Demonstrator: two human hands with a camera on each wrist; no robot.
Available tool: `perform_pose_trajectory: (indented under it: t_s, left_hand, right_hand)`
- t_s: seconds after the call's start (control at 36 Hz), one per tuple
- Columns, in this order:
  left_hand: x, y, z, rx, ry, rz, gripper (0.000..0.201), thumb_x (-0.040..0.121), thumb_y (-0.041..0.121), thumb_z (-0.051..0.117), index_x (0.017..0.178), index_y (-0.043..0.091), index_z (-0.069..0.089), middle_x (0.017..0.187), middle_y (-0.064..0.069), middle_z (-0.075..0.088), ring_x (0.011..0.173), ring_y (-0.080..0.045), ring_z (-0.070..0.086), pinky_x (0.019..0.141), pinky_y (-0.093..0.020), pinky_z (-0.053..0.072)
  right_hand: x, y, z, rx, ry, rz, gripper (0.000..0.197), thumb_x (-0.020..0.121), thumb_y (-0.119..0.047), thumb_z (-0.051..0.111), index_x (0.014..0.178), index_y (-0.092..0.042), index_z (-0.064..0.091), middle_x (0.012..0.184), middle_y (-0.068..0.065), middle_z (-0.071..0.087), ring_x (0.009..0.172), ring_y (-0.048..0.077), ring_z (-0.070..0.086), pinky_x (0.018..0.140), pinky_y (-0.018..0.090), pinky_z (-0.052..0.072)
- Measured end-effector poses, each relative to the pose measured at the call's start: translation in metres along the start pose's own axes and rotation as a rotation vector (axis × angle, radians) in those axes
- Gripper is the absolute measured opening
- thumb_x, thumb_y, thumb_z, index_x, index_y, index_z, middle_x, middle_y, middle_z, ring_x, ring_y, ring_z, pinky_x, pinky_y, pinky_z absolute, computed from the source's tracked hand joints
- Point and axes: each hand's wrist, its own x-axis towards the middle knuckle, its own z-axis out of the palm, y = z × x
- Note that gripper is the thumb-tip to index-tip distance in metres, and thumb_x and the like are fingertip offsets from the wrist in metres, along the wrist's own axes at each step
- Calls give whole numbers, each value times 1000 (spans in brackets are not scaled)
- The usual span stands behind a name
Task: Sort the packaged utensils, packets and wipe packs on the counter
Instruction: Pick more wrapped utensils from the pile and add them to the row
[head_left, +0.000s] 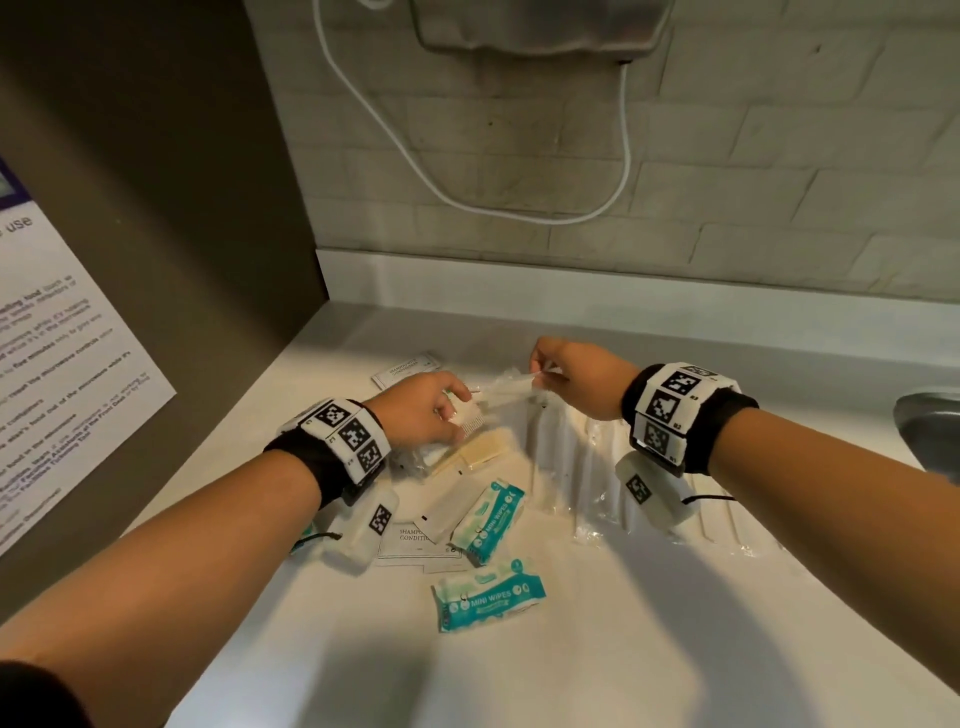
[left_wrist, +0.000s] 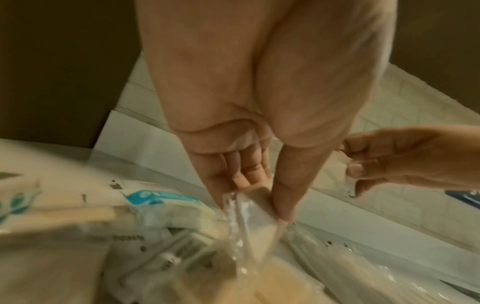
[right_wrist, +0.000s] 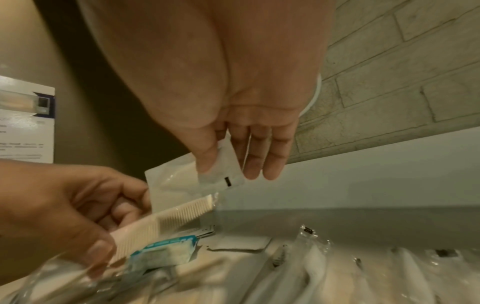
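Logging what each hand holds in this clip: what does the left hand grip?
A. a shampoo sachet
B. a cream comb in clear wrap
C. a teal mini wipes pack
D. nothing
B: in the right wrist view the left hand grips a cream comb by its spine, teeth showing inside clear wrap.
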Motion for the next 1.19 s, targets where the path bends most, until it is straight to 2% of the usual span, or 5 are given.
perform_pose_trajectory:
  t_s: [0.22,0.58,0.83,1.0,1.19]
  left_hand:
    - [-5,-7,-29,8,259,7,39,84,14,74,118,18,56,103,0,63,96,-19,64,84,-36,57]
    - [-24,-21,-45,-119,338,6,31,84,13,74,109,18,55,102,0,58,86,-21,66,74,-34,57]
    - [-29,-18,-38,-132,322,3,35,85,15,74,113,19,53,109,-2,60,98,-21,66,78,-37,60]
    - [-33,-1,-24,-166,280,57,36,85,13,74,115,17,54,111,-6,61,97,-22,67,80,-41,60]
    - [-41,4,-13,-170,272,69,37,84,13,74,116,16,55,109,-6,61,95,-25,67,77,-44,60]
  right_hand:
    - [10,2,11,-110,-18,-14,9,90,-17,60,97,-14,65,104,5,64,96,21,59,88,33,48]
    - [47,-54,73,-29,-212,-69,11,85,-14,65,96,-14,66,98,2,64,85,17,55,76,25,42]
    - [4,-51,50,-27,-341,-70,43,81,-41,70,119,-25,56,118,-4,57,95,13,55,82,25,45]
    - [-61,-46,63,-271,-520,-145,103,52,-73,74,140,-40,32,130,-9,40,113,15,44,97,41,47]
    - [-53,-54,88,-306,-389,-249,96,60,-54,80,141,-31,35,122,-3,43,99,17,52,88,35,54]
